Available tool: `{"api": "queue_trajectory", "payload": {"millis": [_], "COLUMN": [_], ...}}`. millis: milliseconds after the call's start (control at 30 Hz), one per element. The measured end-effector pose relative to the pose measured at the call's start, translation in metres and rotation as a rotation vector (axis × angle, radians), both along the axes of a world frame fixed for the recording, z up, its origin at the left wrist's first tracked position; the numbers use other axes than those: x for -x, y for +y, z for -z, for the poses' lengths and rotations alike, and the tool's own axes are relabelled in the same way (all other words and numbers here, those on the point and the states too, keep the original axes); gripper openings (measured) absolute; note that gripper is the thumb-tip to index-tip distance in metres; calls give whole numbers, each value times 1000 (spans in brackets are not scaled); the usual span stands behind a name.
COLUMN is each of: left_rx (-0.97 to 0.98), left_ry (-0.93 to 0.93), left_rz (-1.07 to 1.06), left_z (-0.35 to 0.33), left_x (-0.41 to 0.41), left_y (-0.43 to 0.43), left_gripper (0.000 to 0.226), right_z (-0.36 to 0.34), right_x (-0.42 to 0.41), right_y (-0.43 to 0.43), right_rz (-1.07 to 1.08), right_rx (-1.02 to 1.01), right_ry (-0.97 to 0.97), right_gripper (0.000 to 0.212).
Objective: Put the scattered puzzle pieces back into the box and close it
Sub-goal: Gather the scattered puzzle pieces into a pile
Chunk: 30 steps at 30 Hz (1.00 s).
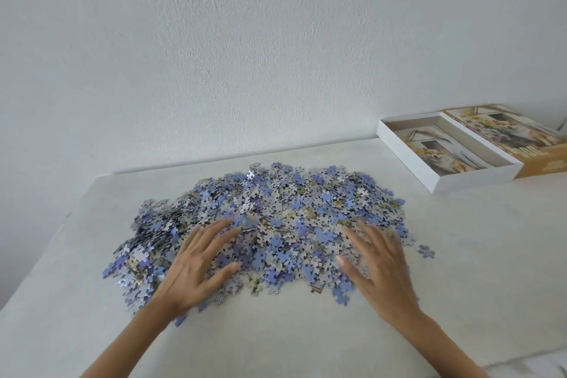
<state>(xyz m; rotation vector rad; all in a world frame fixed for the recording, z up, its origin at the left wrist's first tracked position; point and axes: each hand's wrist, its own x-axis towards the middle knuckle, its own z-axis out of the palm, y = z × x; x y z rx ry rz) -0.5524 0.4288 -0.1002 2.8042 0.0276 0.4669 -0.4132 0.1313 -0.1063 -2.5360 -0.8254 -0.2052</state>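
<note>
Pieces (276,218) are heaped on the bench (460,255), with both hands laid on the heap's near side. The left hand (196,267) and right hand (380,270) are spread open with nothing gripped, apparently so the heap can be raked together. One stray piece (426,251) lies just right of it. The box (475,178) is set open at the far right by the wall (245,40), lid (503,129) alongside — well apart from the heap, with bare bench between for handfuls to be carried across.
</note>
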Motion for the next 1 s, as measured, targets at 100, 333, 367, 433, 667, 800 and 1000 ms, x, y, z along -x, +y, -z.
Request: {"api": "queue_trajectory", "payload": {"millis": [100, 333, 367, 433, 667, 800, 1000], "left_rx": [-78, -165, -185, -207, -55, -24, -102], "left_ry": [83, 181, 178, 169, 12, -40, 80], "left_rz": [57, 45, 52, 64, 14, -135, -156], "left_z": [8, 9, 9, 10, 5, -2, 11], "left_x": [22, 4, -1, -8, -13, -11, -15], "left_y": [3, -10, -11, -15, -3, 25, 18], "left_gripper": [71, 83, 83, 84, 68, 70, 80], "right_z": [4, 8, 8, 8, 5, 5, 11], "right_x": [-2, -4, -4, -6, -13, -34, -44], "right_y": [-27, -21, -16, -8, -5, -6, 12], "right_rz": [101, 8, -5, -10, 82, 118, 55], "right_rx": [111, 328, 329, 326, 140, 44, 156], "right_ry": [33, 129, 134, 131, 62, 90, 127], "right_gripper": [86, 105, 105, 106, 98, 93, 102]}}
